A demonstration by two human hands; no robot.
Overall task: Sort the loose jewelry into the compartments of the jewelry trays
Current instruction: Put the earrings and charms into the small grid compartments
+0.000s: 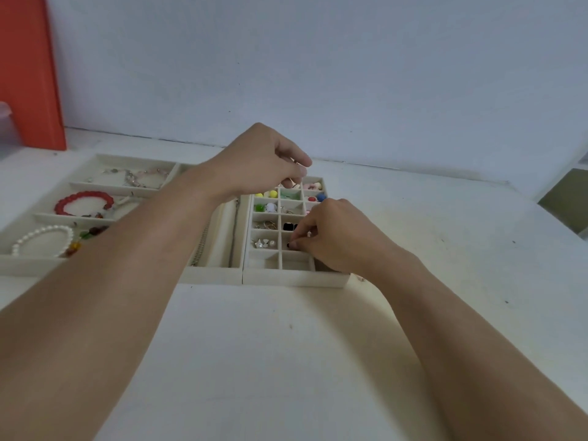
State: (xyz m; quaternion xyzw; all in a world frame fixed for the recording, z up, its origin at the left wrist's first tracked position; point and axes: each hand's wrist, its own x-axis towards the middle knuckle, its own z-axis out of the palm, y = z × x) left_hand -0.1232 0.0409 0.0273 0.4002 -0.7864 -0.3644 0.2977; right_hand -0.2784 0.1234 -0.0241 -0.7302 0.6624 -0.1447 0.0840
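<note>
Two cream jewelry trays sit side by side on the white table. The small-compartment tray (294,278) on the right holds coloured beads, earrings and rings. My right hand (334,237) reaches into its middle column and pinches a small dark earring (290,245) at a compartment. My left hand (267,163) hovers over the tray's far end, fingers curled, pinching a tiny piece that I cannot make out. The left tray (28,265) holds a red bead bracelet (83,203), a pearl bracelet (43,238) and thin chain pieces (136,178) in long compartments.
An orange panel (28,71) stands at the far left against the pale wall. A long roll section (222,237) lies between the two trays. The table's right edge (547,218) drops away near a dark opening.
</note>
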